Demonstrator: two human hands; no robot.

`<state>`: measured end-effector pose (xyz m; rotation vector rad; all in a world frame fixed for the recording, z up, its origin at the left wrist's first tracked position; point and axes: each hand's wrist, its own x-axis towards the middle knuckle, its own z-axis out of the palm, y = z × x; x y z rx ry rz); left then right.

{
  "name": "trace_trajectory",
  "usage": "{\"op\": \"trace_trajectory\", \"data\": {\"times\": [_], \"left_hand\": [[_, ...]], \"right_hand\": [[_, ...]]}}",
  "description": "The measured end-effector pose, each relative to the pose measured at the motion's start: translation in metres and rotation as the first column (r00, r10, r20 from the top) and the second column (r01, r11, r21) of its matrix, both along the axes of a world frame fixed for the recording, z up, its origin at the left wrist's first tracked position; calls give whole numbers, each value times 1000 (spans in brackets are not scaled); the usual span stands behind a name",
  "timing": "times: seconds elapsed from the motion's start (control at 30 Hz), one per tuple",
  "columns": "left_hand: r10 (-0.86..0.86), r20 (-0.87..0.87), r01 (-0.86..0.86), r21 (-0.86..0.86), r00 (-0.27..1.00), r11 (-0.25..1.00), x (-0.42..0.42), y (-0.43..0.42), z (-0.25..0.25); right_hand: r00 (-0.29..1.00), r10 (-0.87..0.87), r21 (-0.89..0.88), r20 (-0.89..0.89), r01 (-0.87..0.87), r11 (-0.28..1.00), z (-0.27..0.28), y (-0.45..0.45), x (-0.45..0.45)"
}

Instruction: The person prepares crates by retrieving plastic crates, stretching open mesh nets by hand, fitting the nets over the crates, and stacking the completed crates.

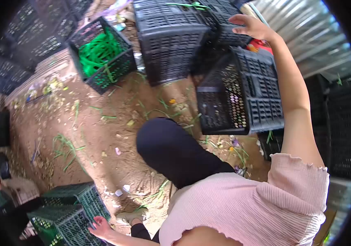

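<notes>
My right hand [251, 28] is raised at the upper right, fingers spread and slightly curled, holding nothing, above the dark crates. Below it, a black plastic crate [261, 90] lies tipped on its side with its opening toward the left. My left hand [100, 228] is low at the bottom left, beside a dark green crate [70, 223]; its fingers are apart, and whether they touch the crate's edge is unclear. Green material shows inside that crate.
A black crate [129, 61] with green strips [99, 53] stands at the upper left. Large dark crates [171, 49] stand at the top centre. Leaf scraps litter the dirt floor [114, 110]. Corrugated metal [306, 33] is at the upper right. Part of another person [21, 188] shows at the left.
</notes>
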<state>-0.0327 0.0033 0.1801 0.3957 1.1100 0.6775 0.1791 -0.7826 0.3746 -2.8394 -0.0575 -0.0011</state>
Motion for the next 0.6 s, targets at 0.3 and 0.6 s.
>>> {"op": "trace_trajectory", "data": {"times": [0.3, 0.6], "left_hand": [[-828, 388, 663, 500, 404, 558, 117, -144, 126], [-888, -161, 790, 408, -431, -458, 25, -429, 97]], "right_hand": [[942, -321, -465, 96, 327, 823, -72, -25, -114], [909, -42, 0, 414, 46, 999, -14, 118, -82]]}}
